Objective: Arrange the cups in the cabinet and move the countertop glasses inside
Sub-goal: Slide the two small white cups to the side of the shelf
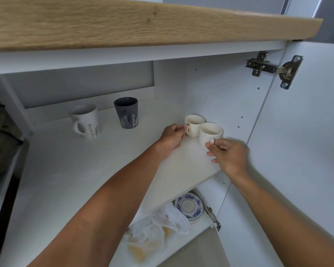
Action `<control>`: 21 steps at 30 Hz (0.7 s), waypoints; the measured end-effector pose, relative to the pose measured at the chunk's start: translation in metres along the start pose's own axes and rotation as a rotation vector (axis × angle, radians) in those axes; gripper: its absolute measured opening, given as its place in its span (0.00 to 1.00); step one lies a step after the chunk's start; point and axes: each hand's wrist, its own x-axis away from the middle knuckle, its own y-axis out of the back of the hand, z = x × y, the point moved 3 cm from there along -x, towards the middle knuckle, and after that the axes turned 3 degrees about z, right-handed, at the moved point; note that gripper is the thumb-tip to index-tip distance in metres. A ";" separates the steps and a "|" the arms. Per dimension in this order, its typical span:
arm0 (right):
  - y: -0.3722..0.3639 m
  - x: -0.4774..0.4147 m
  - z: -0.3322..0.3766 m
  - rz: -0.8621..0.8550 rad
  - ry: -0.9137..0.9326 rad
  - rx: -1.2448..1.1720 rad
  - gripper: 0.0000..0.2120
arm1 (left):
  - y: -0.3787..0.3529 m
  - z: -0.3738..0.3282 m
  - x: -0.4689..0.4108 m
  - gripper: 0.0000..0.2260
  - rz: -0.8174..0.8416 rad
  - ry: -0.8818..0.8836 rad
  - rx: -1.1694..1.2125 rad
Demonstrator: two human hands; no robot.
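Two small cream cups stand side by side on the white cabinet shelf [69, 170] near its right wall. My left hand [172, 138] pinches the handle of the far cream cup [194, 125]. My right hand [228, 155] pinches the handle of the near cream cup [210, 133]. The two cups touch each other. Further left on the shelf stand a white mug with a plant print [86, 120] and a dark grey mug with a plant print [126, 112], both upright and apart. No glasses are in view.
A wooden countertop [143, 22] overhangs the cabinet. The cabinet door [301, 141] stands open at the right on a metal hinge [274, 68]. On the lower shelf lie a blue-patterned saucer stack [189, 206] and a plastic bag [154, 234].
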 end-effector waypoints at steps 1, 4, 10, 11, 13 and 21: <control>0.001 0.001 0.000 0.003 0.005 0.016 0.14 | 0.000 0.001 0.000 0.11 -0.009 0.003 -0.010; 0.004 0.003 0.001 0.008 0.023 0.090 0.15 | 0.003 0.002 0.004 0.11 -0.050 -0.001 -0.082; 0.012 0.016 0.008 0.056 0.065 0.244 0.20 | 0.021 0.003 0.029 0.11 -0.110 -0.069 -0.195; 0.013 0.020 0.009 0.064 0.074 0.280 0.23 | 0.026 0.003 0.036 0.11 -0.124 -0.092 -0.253; 0.014 0.029 0.013 0.074 0.091 0.361 0.28 | 0.036 0.005 0.049 0.14 -0.135 -0.150 -0.411; 0.004 0.060 0.027 0.169 0.193 0.587 0.41 | 0.087 0.015 0.108 0.29 -0.199 -0.161 -1.000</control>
